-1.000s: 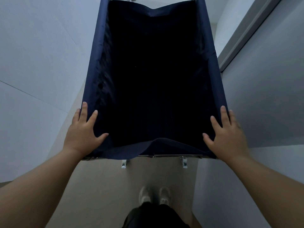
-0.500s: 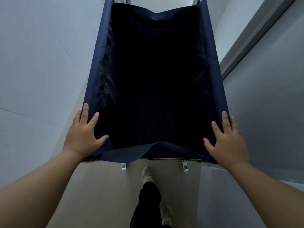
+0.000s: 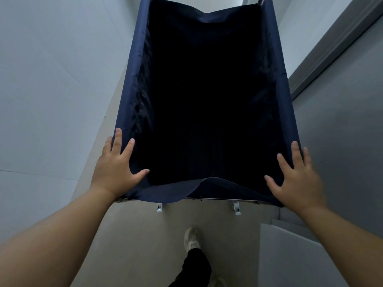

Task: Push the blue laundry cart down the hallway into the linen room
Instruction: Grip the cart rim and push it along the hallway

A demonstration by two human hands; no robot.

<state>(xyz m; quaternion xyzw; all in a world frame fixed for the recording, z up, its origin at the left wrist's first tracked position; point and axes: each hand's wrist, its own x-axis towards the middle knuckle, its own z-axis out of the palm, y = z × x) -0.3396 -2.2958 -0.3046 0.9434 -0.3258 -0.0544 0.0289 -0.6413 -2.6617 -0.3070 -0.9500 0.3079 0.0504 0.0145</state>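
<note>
The blue laundry cart (image 3: pixel 132 79), a deep navy fabric bin on a metal frame, fills the middle of the head view; its inside is dark and looks empty. My left hand (image 3: pixel 116 168) presses flat on the near left corner of the rim, fingers spread and straight, thumb over the inner edge. On the near right corner rests my right hand (image 3: pixel 294 179), fingers likewise straight. Two small casters (image 3: pixel 236 208) show under the near edge.
The hallway is narrow: a pale wall (image 3: pixel 51 90) runs close along the cart's left side and a grey wall with a door frame (image 3: pixel 339 44) along its right. A low ledge (image 3: pixel 290 230) juts at the lower right. My foot (image 3: pixel 191 239) steps on the beige floor behind.
The cart has rolled forward along the hallway, with both hands staying on its near corners. My legs have shifted from standing together to a stride, one foot forward.
</note>
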